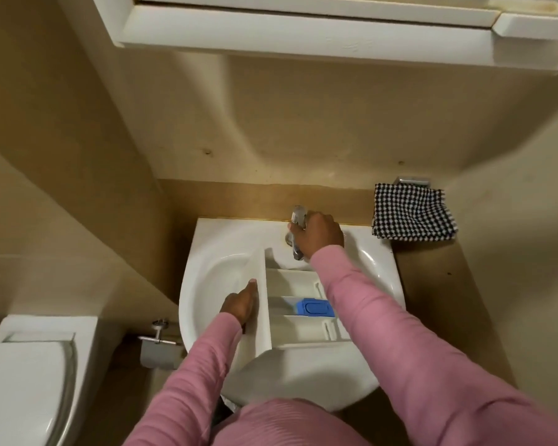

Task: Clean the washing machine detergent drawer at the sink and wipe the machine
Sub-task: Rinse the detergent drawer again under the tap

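Detergent drawer [290, 284] lies across our white sink [213, 278]. Our left hand [239, 305] grips its front panel; our right hand [319, 235] curls around the chrome tap [297, 217].

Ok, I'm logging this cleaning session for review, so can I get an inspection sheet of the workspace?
Surface: white sink, drawer lying in its basin.
Job's things: detergent drawer, blue insert in its middle compartment; tap.
Clutter: nothing seen.
Grippers: left hand holds the drawer's front panel; right hand grips the tap.
Cables: nothing seen.
Surroundings: checked cloth right of sink; toilet, roll holder left; cabinet above.
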